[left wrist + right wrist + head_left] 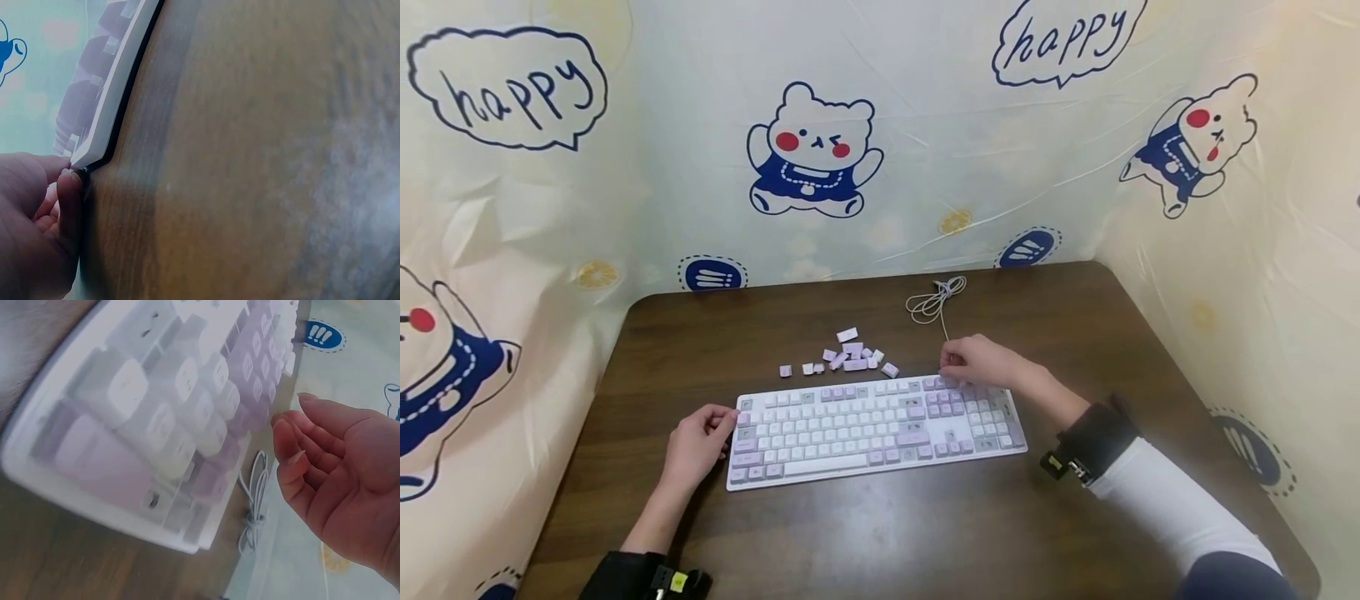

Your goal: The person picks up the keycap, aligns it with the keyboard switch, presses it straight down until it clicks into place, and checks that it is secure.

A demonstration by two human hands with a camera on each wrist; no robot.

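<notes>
A white keyboard with white, lilac and grey keycaps (842, 439) lies on the brown table. My left hand (696, 446) is at its left end; in the left wrist view, thumb and finger pinch the keyboard's corner (94, 147). Over the upper right keys hovers or rests my right hand (985, 362), its fingers bent. The right wrist view shows that hand (353, 475) beside the back row of keys, thumb and forefinger apart, with nothing visible between them. Whether its fingertips touch a key cannot be made out. Several loose keycaps (855, 365) lie behind the keyboard.
A coiled cable (928, 307) lies at the back of the table (880, 542), running down toward the keyboard behind my right hand. Pale cloth (925, 142) with printed bears hangs around the table's back and sides.
</notes>
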